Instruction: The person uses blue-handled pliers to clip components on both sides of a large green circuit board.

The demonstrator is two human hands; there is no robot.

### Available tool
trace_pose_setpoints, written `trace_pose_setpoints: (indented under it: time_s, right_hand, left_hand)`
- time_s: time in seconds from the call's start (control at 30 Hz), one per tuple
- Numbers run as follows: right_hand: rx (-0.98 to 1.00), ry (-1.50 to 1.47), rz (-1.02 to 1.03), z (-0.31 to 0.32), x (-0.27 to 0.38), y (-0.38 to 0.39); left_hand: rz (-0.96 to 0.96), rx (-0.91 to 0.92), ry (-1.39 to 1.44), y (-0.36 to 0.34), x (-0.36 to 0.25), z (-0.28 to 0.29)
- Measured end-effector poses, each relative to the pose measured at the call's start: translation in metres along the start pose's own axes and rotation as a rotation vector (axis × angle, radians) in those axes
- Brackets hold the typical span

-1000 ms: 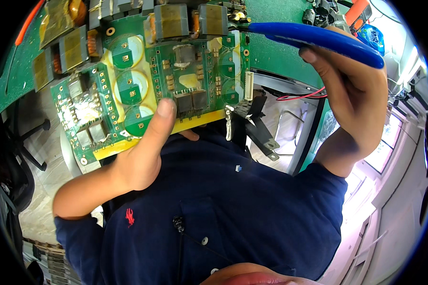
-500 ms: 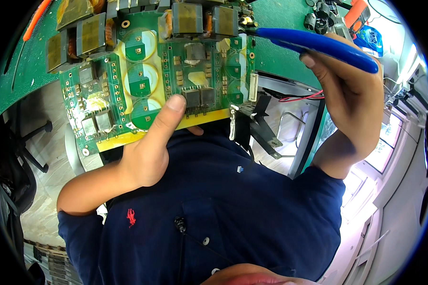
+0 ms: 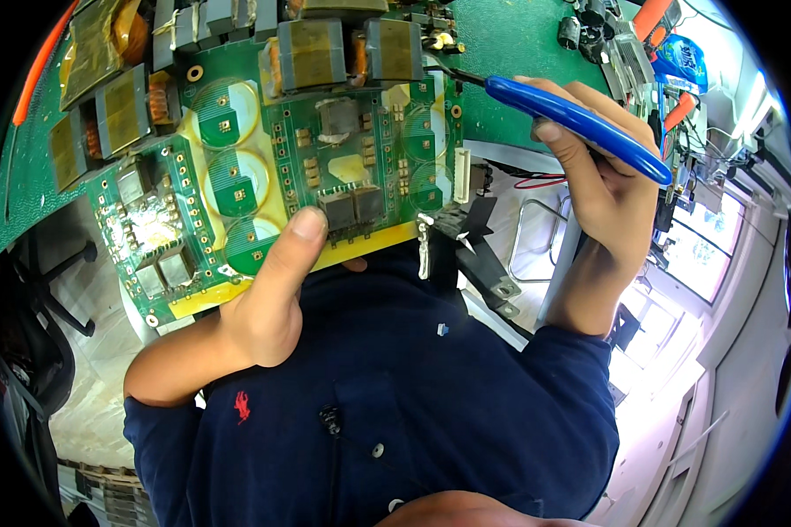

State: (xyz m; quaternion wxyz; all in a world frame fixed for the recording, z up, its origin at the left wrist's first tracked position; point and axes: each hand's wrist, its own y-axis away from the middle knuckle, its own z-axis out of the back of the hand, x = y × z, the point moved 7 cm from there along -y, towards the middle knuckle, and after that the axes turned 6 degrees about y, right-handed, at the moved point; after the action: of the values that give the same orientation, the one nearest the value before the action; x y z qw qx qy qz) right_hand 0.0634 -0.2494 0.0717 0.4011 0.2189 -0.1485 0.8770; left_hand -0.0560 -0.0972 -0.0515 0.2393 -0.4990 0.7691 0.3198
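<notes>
While the left hand (image 3: 268, 303) grips the near edge of a large green circuit board (image 3: 264, 167), thumb pressed on top, the right hand (image 3: 602, 189) clasps blue-handled cutters (image 3: 576, 123), tip touching the board's far right corner.

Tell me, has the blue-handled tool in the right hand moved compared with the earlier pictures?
Yes. The blue-handled tool has shifted left; its tip now reaches the right edge of the circuit board, where it stood apart before.

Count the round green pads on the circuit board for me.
5: three in a column left of centre, top, middle, bottom by the left thumb, plus two fainter ones near the right edge. Others may be hidden.
</notes>
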Motion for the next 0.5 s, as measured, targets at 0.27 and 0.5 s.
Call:
trace_pose_setpoints:
  time_s: [0.27,0.5]
  right_hand:
    - [-0.150,-0.115,-0.145,-0.004,-0.029,0.022]
    - [-0.060,-0.114,-0.147,-0.010,-0.024,0.014]
  left_hand:
    - [0.021,0.010,0.027,-0.001,0.004,0.002]
    - [-0.022,0.056,-0.014,-0.003,0.003,0.000]
